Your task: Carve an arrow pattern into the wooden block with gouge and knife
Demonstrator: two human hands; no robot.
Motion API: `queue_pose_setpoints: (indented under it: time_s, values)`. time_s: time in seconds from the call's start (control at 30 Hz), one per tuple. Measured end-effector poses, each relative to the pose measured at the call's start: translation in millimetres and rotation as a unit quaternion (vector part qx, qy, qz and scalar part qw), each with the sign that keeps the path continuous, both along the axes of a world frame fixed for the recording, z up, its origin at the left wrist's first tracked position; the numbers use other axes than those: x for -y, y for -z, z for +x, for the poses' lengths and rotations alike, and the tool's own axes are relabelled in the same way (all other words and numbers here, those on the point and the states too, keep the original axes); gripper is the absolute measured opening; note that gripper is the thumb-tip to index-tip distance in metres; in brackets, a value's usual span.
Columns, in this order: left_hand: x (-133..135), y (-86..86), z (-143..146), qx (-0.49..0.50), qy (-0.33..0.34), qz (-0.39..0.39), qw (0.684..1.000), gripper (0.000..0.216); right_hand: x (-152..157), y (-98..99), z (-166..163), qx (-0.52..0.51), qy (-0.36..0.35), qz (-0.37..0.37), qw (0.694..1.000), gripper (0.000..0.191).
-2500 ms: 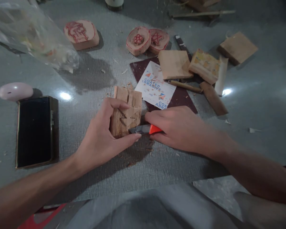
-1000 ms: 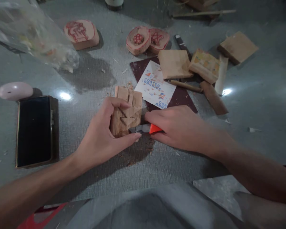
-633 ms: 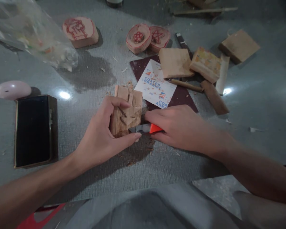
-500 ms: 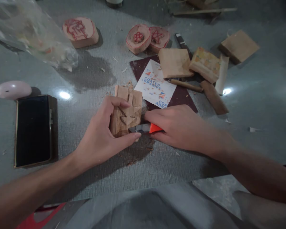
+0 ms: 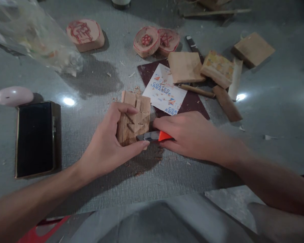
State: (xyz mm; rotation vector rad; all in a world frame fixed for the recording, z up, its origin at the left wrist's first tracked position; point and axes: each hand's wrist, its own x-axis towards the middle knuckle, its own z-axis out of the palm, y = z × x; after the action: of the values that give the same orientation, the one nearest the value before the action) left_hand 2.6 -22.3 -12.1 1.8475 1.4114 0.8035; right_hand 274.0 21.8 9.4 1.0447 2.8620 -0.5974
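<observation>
My left hand (image 5: 108, 135) grips a wooden block (image 5: 139, 106) from its left side, with the index finger over the top face and the thumb along the near edge. An arrow-like shape is cut into the block's face. In my right hand (image 5: 192, 135) is a utility knife (image 5: 164, 135) with an orange body, mostly covered by the fingers. Its blade points left and meets the block's lower right corner, just above my left thumb. Wood shavings lie on the table around and below the block.
Beyond the block lie sandpaper sheets (image 5: 164, 89), a plain wood block (image 5: 186, 66) and other wood pieces. Farther back are round carved pieces (image 5: 146, 41) with red drawings. A phone (image 5: 34, 138), a pink case (image 5: 14, 96) and a plastic bag (image 5: 40, 40) occupy the left.
Hardly anything differs. The knife blade has shifted very slightly at the block's corner; both hands keep their holds.
</observation>
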Motion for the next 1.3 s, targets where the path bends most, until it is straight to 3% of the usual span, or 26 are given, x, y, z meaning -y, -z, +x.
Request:
queue_pose_setpoints:
  time_s: [0.77, 1.3]
  values:
    - [-0.8, -2.1, -0.7, -0.023, 0.02, 0.0, 1.0, 0.06, 1.1, -0.8, -1.1, 0.012, 0.002, 0.013, 1.0, 0.005]
    - [-0.2, -7.5, 1.3, -0.051, 0.06, -0.009, 0.997, 0.049, 0.3, -0.6, -0.6, 0.009, 0.003, 0.012, 1.0, 0.001]
